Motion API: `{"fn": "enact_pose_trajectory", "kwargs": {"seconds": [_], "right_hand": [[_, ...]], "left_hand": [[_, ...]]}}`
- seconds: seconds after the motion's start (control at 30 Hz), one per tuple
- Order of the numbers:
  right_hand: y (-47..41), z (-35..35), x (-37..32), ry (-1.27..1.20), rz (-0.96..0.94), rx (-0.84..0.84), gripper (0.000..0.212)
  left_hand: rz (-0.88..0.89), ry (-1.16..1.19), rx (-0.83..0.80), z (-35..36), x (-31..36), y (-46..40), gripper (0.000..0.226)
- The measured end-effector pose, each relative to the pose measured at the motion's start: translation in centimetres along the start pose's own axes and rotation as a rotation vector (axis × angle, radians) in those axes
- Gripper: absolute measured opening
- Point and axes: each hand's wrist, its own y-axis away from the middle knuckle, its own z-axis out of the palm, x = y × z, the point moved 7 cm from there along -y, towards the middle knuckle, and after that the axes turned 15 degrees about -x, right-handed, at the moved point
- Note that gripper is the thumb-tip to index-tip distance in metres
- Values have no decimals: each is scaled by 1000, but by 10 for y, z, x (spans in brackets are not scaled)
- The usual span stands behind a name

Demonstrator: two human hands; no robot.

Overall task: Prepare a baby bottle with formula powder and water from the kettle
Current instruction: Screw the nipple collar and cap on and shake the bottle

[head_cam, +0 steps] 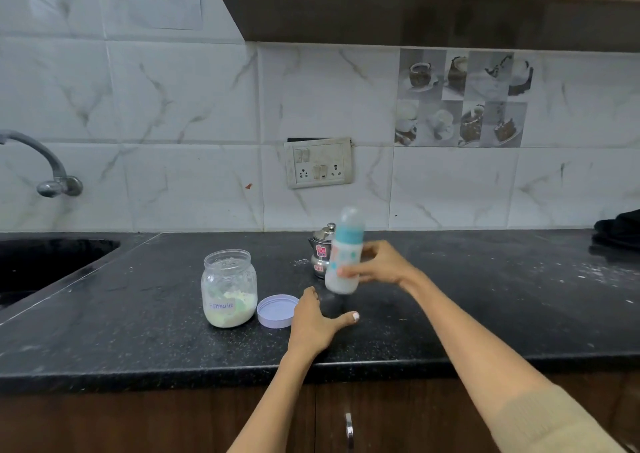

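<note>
My right hand (375, 265) grips the baby bottle (346, 250) around its lower body and holds it just above the black counter (138, 314). The bottle is blurred, capped with a teal collar, and looks milky white inside. My left hand (317, 317) rests flat on the counter below the bottle, fingers straight and thumb spread. An open glass jar (229, 288) with pale formula powder at its bottom stands to the left. Its lilac lid (275, 311) lies upside down beside it, touching my left hand's fingers. A small steel kettle (320, 250) stands behind the bottle, partly hidden.
A dark sink (45, 262) with a wall tap (52, 172) lies at the left. A socket panel (318, 162) is on the tiled wall. Dark cloth (620, 229) sits at the far right. White powder dusts the counter on the right.
</note>
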Motion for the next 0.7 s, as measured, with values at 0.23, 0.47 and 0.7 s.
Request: {"fn": "enact_pose_trajectory", "kwargs": {"seconds": [0.23, 0.47, 0.7], "right_hand": [[2, 3, 2, 2, 37, -64, 41], [2, 14, 20, 32, 55, -79, 43], [1, 16, 19, -25, 44, -72, 38]], "left_hand": [[-14, -9, -11, 0, 0, 3, 86], [-2, -26, -17, 1, 2, 2, 80], [-1, -36, -25, 1, 1, 3, 78]]}}
